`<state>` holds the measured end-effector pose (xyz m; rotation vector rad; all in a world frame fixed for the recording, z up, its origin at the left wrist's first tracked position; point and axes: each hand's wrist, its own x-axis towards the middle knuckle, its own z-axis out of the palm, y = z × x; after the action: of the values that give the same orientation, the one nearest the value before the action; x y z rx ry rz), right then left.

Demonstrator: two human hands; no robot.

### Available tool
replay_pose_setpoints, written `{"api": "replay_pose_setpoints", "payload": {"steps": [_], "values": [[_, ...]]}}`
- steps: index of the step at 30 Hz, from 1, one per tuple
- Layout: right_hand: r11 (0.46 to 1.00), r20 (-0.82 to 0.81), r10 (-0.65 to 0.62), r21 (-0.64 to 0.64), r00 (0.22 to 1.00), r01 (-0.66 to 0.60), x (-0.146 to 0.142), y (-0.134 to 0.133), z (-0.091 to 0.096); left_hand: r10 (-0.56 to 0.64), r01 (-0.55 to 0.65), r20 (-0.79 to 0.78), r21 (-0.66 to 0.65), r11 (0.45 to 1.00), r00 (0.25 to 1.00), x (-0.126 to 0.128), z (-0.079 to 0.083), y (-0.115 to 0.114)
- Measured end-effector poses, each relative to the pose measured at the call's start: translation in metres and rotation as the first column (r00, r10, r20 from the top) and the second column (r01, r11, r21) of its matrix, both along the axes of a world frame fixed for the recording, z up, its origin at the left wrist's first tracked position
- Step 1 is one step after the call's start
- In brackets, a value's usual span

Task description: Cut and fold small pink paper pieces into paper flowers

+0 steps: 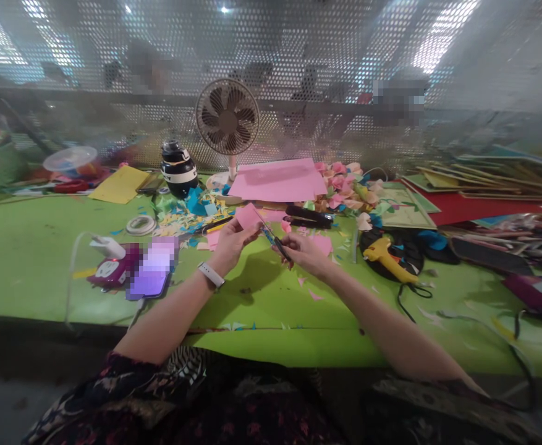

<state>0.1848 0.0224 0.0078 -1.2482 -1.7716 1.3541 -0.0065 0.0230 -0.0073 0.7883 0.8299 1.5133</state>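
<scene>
My left hand (232, 242) pinches a small pink paper piece (247, 216) and holds it up over the green table (29, 247). My right hand (301, 251) is closed on the handles of a pair of scissors (271, 235), whose blades reach up to the paper's right edge. Both hands hover above the table's middle, close together. A white band sits on my left wrist. Pink scraps lie on the table under and around the hands.
A phone (152, 272) and a pink device lie at the left. A small fan (227, 118), a black jar (178, 168), pink sheets (277, 179) and paper flowers (345, 185) stand behind. A yellow glue gun (386, 256) and stacked card lie at the right.
</scene>
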Motion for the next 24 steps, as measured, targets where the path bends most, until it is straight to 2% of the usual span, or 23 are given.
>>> {"api": "replay_pose_setpoints", "payload": {"steps": [10, 16, 24], "values": [[1.0, -0.006, 0.018, 0.005, 1.0, -0.018, 0.001, -0.0008, 0.0005, -0.012, 0.013, 0.031, -0.026, 1.0, 0.999, -0.0004, 0.0028, -0.0002], [1.0, 0.032, -0.013, 0.006, 0.999, 0.013, 0.0005, -0.0023, 0.002, -0.025, 0.027, 0.053, -0.04, 0.999, 0.998, -0.0008, 0.0044, 0.0012], [1.0, 0.035, -0.02, -0.002, 0.999, 0.02, 0.0016, -0.0011, 0.0019, -0.035, 0.036, 0.017, -0.033, 0.999, 0.999, -0.0015, 0.0064, -0.0011]]}}
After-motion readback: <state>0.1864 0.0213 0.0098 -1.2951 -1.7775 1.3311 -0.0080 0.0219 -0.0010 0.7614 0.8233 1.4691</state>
